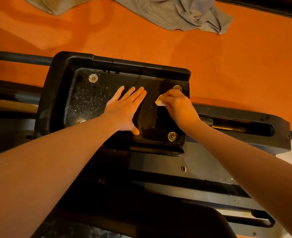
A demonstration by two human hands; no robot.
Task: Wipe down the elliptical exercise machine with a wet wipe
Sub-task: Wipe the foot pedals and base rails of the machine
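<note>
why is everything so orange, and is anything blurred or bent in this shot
Head view: warm, dim light tints the floor and both hands orange; the black pedal shows white specks on its left part and a darker sheen by the right hand holding the wipe; the left hand is sharp; the wide lens bows the frame bars; the bottom edge is dark and soft.

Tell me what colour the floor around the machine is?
The floor is bright orange, seen in the head view, the only one.
</note>
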